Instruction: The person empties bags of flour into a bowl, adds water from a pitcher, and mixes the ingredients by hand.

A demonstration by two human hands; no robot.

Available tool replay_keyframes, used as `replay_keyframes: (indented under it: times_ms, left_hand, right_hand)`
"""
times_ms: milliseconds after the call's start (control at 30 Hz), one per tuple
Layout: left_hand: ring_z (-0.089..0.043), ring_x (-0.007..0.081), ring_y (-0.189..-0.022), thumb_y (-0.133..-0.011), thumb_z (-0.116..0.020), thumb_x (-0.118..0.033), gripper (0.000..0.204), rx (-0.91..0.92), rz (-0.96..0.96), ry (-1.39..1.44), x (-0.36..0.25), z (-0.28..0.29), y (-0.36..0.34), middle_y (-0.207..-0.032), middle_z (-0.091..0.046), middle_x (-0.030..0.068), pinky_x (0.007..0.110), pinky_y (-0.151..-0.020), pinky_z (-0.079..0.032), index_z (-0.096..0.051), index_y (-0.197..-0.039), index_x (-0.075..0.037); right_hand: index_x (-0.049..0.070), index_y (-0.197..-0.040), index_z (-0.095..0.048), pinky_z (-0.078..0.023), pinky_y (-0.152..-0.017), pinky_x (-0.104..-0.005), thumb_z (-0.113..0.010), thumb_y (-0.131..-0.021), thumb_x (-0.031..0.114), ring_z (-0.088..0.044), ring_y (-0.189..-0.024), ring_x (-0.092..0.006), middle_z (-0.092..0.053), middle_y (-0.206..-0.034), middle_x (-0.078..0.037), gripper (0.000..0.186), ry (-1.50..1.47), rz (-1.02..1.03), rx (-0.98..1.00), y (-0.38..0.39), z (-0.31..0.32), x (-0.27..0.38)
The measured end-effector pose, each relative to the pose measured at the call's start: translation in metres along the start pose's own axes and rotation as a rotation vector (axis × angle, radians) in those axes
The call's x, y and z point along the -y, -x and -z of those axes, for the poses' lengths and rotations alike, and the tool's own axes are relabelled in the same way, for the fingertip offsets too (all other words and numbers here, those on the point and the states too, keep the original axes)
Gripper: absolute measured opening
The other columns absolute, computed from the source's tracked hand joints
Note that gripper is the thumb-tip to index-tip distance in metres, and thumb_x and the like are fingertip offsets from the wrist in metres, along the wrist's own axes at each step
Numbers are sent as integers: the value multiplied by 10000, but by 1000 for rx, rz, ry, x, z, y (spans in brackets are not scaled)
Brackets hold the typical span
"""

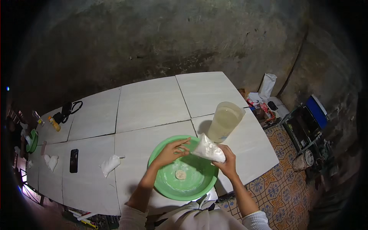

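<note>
My right hand (227, 163) grips a clear plastic bag of white powder (210, 149), held tilted above the right side of a green basin (158, 184). The bag's narrower end points toward my left hand (172, 152). That hand hovers over the basin's left side with its fingers apart, close to the bag; whether a fingertip touches it is hard to see. A small pale lump of dough (180, 174) lies on the basin floor, with white powder smeared around it. Just behind the basin stands a tall translucent pitcher (227, 120) of cloudy liquid.
On the white tiled table (149, 107), a small bag of white powder (110, 165), a black phone (74, 161) and another small white bag (51, 162) lie left. An orange bottle (54, 124) and black strap (69, 111) sit farther back. A metal stand (306, 122) is at right.
</note>
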State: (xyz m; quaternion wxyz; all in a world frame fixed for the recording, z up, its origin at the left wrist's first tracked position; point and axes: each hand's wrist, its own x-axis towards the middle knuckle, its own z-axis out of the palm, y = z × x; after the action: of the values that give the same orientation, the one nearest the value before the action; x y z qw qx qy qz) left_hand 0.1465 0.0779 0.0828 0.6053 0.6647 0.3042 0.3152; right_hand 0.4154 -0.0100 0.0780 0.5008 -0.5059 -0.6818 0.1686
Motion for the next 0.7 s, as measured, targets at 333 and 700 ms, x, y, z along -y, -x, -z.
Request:
replay_keyframes:
  times_ms: [333,700]
  left_hand:
    - [-607,163,-1056,-757,-764,-18,461,62,-5,10,25,18,-2,-1098,-681,79,358,-1007,-451,-648,-1202,12]
    - [-625,203,-1106,-790,-650,101,411,-56,-25,-64,20,13,-3,-1218,-662,117,335,-968,-517,-685,-1180,-24]
  right_hand:
    - [125,-1303,-576,-465,-1007,-393,-831,-549,-9,-567,-1170,-321,-581,-1228,-138,807,36,152,267,-24,-36,-11]
    - [65,-1306,-535,-455,-1002,-371,-850,-551,74,-587,-1151,-282,-602,-1242,-139,818,-53,-100,403,-34,-41,-25]
